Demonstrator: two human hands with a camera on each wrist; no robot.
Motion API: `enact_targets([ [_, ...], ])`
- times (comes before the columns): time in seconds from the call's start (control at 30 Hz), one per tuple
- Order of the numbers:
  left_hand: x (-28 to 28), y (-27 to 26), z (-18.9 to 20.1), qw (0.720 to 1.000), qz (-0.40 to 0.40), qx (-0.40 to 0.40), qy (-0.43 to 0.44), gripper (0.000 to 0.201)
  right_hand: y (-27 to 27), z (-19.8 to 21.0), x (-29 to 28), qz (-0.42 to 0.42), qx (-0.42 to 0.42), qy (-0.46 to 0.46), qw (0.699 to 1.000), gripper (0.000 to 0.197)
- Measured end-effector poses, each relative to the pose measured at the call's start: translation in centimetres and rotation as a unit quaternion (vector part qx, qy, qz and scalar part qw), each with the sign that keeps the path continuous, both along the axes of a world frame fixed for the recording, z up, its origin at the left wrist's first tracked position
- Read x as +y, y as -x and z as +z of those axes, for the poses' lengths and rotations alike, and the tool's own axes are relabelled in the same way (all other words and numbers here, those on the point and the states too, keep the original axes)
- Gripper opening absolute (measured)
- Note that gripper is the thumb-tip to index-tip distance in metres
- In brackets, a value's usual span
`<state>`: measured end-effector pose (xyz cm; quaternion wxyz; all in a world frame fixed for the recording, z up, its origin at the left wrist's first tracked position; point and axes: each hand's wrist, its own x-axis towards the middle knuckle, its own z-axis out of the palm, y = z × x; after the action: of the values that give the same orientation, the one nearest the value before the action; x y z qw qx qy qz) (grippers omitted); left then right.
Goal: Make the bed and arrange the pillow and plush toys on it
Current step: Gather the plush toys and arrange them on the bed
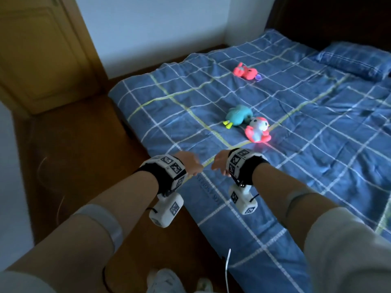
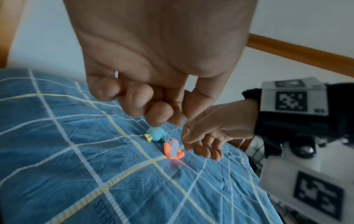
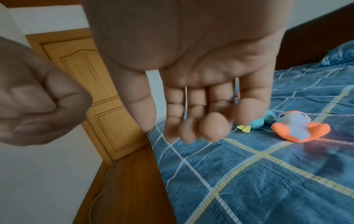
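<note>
A blue plaid quilt (image 1: pixel 306 157) lies spread flat over the bed. On it rest a teal plush (image 1: pixel 239 115), a pink-and-white plush (image 1: pixel 258 131) touching it, and a second pink plush (image 1: pixel 245 71) farther back. A matching blue pillow (image 1: pixel 355 60) sits at the head end, far right. My left hand (image 1: pixel 191 166) hovers above the quilt's near edge with its fingers (image 2: pixel 145 109) curled in and nothing in them. Close beside it my right hand (image 1: pixel 220 166) hangs palm down, its fingers (image 3: pixel 191 121) loosely bent and empty. Both hands are short of the toys.
A wooden door (image 1: pixel 42 56) stands at the left, with brown wood floor (image 1: pixel 84 166) between it and the bed. A thin white cable (image 1: pixel 228 269) trails on the floor by my shoes (image 1: pixel 165 280). A dark headboard (image 1: pixel 338 17) backs the bed.
</note>
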<state>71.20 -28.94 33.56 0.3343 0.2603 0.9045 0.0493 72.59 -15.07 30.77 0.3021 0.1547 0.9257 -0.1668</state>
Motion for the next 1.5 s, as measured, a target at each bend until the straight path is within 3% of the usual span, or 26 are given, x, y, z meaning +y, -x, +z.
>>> enact_targets([
  [0.17, 0.3, 7.8, -1.6, 0.998, -0.06, -0.015, 0.014, 0.034, 7.4, -6.7, 4.1, -0.005, -0.048, -0.065, 0.997, 0.057],
  [0.27, 0.0, 13.2, -1.5, 0.997, -0.072, -0.039, 0.005, 0.031, 10.1, -3.6, 3.1, -0.066, -0.039, -0.035, 0.996, 0.04],
  [0.37, -0.2, 18.7, -1.0, 0.997, -0.074, -0.035, -0.011, 0.031, 13.9, -3.3, 3.5, -0.128, -0.008, -0.033, 0.991, 0.04],
  [0.53, 3.6, 25.5, -2.8, 0.989, -0.133, -0.035, 0.057, 0.021, 16.8, -4.3, 4.5, -0.129, -0.037, -0.033, 0.99, 0.041],
  [0.8, 17.0, 26.9, -7.2, 0.97, -0.228, -0.073, 0.037, 0.022, 15.1, -7.8, 14.1, -0.27, -0.102, 0.037, 0.957, 0.044],
  [0.9, 21.8, 26.8, -8.5, 0.953, -0.285, -0.083, 0.061, 0.028, 15.4, -8.3, 17.9, -0.312, -0.092, 0.065, 0.943, 0.045],
  [1.03, 26.7, 27.7, -11.2, 0.94, -0.316, -0.084, 0.098, 0.02, 16.3, -11.1, 22.1, -0.38, -0.059, 0.103, 0.917, 0.043],
  [1.1, 28.5, 29.1, -12.6, 0.942, -0.308, -0.098, 0.096, 0.021, 17.0, -12.8, 24.0, -0.422, -0.042, 0.121, 0.897, 0.04],
  [1.27, 31.9, 34.2, -17.0, 0.966, -0.212, -0.14, 0.041, 0.02, 19.8, -16.7, 27.9, -0.449, -0.056, 0.145, 0.88, 0.034],
  [1.33, 33.3, 36.2, -19.3, 0.976, -0.159, -0.145, 0.02, 0.01, 21.1, -18.0, 29.3, -0.461, -0.062, 0.143, 0.873, 0.034],
  [1.5, 36.2, 40.2, -24.7, 0.99, 0.014, -0.126, -0.057, 0.032, 23.7, -21.8, 33.0, -0.547, 0.04, 0.049, 0.835, 0.06],
])
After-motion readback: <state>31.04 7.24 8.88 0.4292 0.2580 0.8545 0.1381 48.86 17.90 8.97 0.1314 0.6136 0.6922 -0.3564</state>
